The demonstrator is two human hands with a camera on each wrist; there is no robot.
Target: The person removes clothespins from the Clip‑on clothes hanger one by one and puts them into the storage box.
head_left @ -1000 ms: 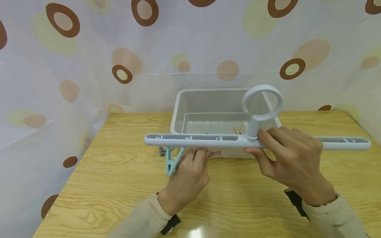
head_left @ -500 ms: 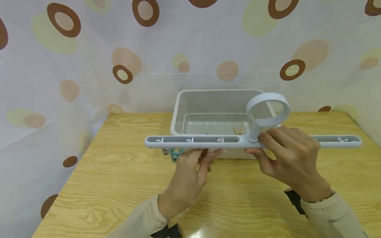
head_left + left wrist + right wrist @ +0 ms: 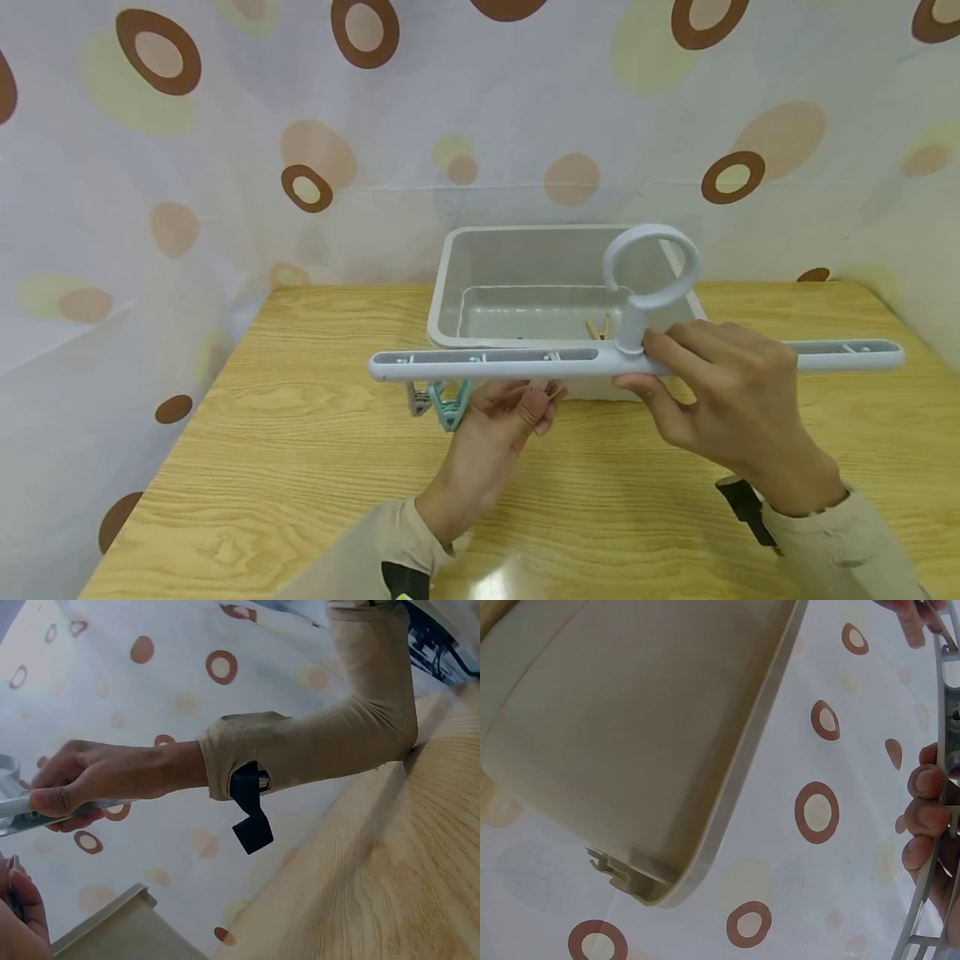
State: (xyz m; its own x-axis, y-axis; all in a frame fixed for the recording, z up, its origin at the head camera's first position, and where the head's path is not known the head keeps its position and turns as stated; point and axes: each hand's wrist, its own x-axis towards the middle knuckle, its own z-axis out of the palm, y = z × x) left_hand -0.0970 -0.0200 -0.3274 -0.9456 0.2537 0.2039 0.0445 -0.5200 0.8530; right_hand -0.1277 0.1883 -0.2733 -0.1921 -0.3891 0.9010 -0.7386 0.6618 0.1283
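The right hand point(image 3: 731, 400) grips the hanger point(image 3: 602, 363) while the left hand point(image 3: 486, 442), just below it, pinches what looks like a partly hidden clear peg point(image 3: 539, 384), so an off-centre upward push could twist the hanger.

The site was a table-top work area, screened in the manner of a booth. A printed sheet point(image 3: 517, 108) bearing brown and cream ovals enclosed a wood-grain table point(image 3: 315, 475) at the rear and both sides. A pale plastic bin point(image 3: 555, 254) and a clip hanger point(image 3: 618, 362) were household-type goods. Dark equipment point(image 3: 431, 649) appeared in an upper corner of the left wrist view; its function was unclear. Home, workshop or lab use could not be determined.
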